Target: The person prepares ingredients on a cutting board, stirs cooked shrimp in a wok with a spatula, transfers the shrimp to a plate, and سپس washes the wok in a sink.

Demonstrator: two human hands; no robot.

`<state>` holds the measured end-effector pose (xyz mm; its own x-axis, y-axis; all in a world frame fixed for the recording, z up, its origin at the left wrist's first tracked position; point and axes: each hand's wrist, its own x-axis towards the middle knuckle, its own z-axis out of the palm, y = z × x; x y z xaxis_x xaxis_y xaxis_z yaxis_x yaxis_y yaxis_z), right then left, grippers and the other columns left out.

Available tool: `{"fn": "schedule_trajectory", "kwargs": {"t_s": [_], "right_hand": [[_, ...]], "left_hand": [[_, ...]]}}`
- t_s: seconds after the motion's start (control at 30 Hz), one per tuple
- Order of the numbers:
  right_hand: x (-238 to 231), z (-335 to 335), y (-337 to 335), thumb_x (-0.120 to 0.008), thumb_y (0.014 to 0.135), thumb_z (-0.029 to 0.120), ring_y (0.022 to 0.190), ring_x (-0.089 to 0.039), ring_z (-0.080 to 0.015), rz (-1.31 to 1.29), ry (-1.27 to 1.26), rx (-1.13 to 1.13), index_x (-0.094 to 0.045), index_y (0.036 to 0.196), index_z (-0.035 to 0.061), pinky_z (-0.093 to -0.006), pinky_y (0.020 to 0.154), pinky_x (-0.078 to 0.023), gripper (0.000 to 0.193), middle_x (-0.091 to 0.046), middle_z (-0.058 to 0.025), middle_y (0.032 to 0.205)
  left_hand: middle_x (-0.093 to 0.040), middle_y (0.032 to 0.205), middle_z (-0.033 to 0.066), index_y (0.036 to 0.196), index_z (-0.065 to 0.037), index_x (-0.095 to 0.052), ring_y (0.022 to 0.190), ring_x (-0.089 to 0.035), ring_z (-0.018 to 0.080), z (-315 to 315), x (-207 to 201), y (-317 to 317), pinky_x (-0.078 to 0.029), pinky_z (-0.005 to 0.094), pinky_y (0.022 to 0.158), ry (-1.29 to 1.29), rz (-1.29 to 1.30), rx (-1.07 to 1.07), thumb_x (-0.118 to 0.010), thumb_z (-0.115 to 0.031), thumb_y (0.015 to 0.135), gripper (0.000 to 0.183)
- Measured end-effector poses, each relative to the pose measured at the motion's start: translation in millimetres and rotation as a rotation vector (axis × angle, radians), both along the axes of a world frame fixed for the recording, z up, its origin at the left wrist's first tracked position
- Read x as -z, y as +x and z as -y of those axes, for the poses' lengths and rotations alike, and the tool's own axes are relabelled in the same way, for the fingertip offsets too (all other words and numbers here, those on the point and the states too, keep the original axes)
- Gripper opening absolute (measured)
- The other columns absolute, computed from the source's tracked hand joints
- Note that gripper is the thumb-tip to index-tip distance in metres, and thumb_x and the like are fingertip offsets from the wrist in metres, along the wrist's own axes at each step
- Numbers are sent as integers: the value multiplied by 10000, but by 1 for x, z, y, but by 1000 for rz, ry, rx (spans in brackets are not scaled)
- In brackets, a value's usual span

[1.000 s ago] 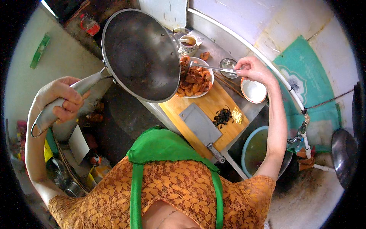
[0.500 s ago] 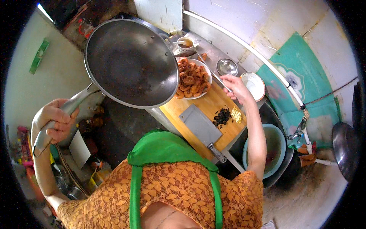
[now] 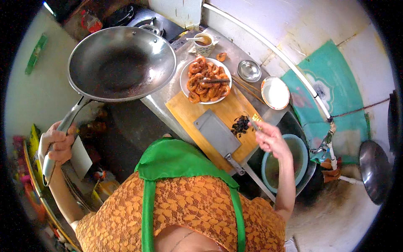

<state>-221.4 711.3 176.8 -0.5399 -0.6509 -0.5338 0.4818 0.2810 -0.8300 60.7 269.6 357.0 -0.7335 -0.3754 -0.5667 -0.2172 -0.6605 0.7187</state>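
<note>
My left hand (image 3: 58, 143) is wrapped round the metal handle of a big dark wok (image 3: 121, 65), raised at the left with its hollow inside toward me; only a few dark specks show in it. My right hand (image 3: 273, 140) grips the grey handle of what looks like a spatula, above the cutting board (image 3: 180, 109). The spatula's dark brown edge (image 3: 216, 80) shows over the cooked shrimp (image 3: 201, 90), heaped on a white plate (image 3: 183, 80). Its shaft between is hard to make out. Chopped black pieces (image 3: 241, 126) and minced garlic (image 3: 256, 118) lie beside my right fingers.
A cleaver (image 3: 216, 132) rests flat on the board. Behind stand a cup with a white spoon (image 3: 204, 46), a metal bowl (image 3: 249, 70) and a white bowl (image 3: 275, 93); chopsticks (image 3: 247, 89) lie between. A stove (image 3: 151, 27) is at the back, a blue basin (image 3: 266, 168) in the sink at right.
The wok has moved left, away from the plate, uncovering the whole plate and the stove. My right hand has drawn back toward me, and the spatula's brown edge has come nearer over the shrimp.
</note>
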Motion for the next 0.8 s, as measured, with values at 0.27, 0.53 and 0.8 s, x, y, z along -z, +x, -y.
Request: {"fn": "schedule_trajectory", "kwargs": {"t_s": [0.27, 0.53, 0.8], "right_hand": [[23, 2, 16, -503, 867, 138, 429, -270, -8, 243, 31, -108, -486, 1198, 70, -152, 365, -175, 338, -351, 52, 590], [41, 47, 2, -491, 879, 179, 427, -291, -3, 236, -16, -81, -478, 1195, 91, -146, 349, -195, 328, -392, 58, 607], [38, 29, 26, -580, 835, 150, 466, -404, -48, -100, -33, 21, -519, 1152, 67, -179, 398, -308, 333, -501, 26, 683]], "left_hand": [[-336, 501, -10, 908, 59, -425, 287, -287, 19, -7, 9, 8, -228, 193, 211, 17, 54, 14, -429, -10, 762, 161], [-346, 503, -4, 926, 42, -439, 280, -288, 19, 2, 23, 23, -217, 191, 215, 64, 55, 45, -450, -48, 772, 178], [-346, 507, -9, 935, 46, -439, 284, -289, 14, -8, 26, 28, -212, 183, 223, 42, 34, -1, -449, -46, 776, 184]]}}
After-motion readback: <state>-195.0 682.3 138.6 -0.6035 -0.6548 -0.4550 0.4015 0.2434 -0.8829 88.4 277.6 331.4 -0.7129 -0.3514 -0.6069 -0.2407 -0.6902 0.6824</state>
